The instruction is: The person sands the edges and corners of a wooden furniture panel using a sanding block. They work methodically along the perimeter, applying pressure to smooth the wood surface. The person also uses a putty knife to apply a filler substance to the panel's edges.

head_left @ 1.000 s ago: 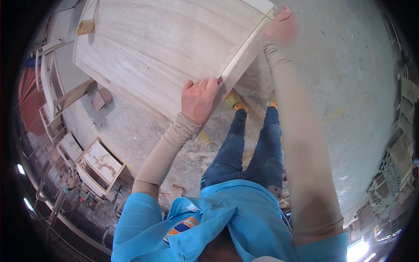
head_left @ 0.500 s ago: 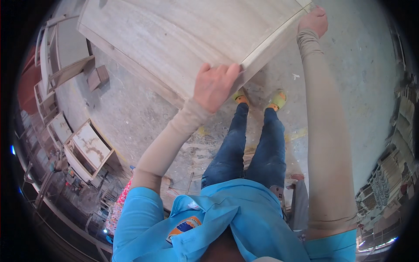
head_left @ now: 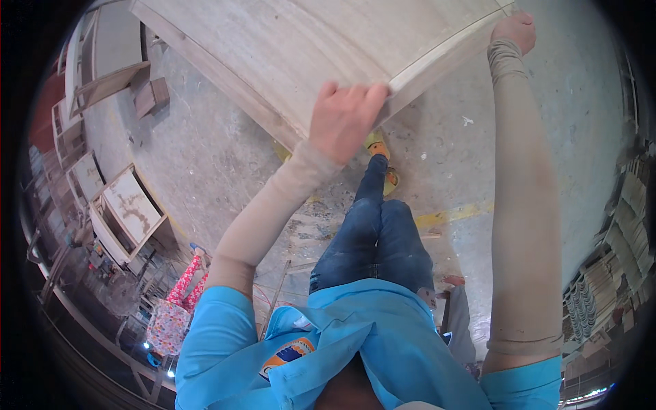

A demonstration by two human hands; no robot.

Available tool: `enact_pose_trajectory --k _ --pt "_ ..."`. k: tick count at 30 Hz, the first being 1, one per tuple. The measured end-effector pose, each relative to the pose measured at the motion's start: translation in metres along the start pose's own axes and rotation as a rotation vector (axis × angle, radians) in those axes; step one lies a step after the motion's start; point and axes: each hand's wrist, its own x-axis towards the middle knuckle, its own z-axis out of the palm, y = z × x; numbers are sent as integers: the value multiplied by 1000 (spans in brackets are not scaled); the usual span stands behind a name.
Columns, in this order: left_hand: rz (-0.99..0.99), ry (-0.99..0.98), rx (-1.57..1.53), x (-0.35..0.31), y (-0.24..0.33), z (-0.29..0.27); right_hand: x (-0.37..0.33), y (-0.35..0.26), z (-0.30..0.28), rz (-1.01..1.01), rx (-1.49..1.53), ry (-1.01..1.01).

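A large pale wooden piece point(head_left: 307, 55), broad and flat on top with thick framed edges, fills the upper middle of the view; its far end is cut off. My left hand point(head_left: 344, 119) is closed over its near edge, close to the near corner, fingers curled over the rim. Farther along, at the right-hand corner, my right hand point(head_left: 516, 33) is wrapped round the edge with the arm stretched out. The undersides of the piece and my thumbs' hold are mostly hidden.
Unfinished wooden cabinets point(head_left: 130, 212) stand along the left, with a small wooden block point(head_left: 151, 98) on the concrete floor point(head_left: 437, 157). Another person in patterned pink clothes point(head_left: 171, 321) is at lower left. Stacked wooden parts point(head_left: 625, 225) line the right side.
The wooden piece and both hands have shifted slightly right and up in the view. My legs have changed from side by side to a step, and more of the other person shows.
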Motion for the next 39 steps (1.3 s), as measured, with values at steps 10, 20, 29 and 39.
enact_pose_trajectory --k 10,20,29,39 --pt "45 -73 39 -71 -26 -18 28 35 26 -36 1 -16" --pt "30 -14 58 -48 -16 -8 15 18 14 -74 57 -6" --pt "-21 -210 37 -130 -39 -34 17 27 21 -21 -19 5" --pt "-197 -161 61 -164 -53 -59 1 -8 -8 108 118 -49"
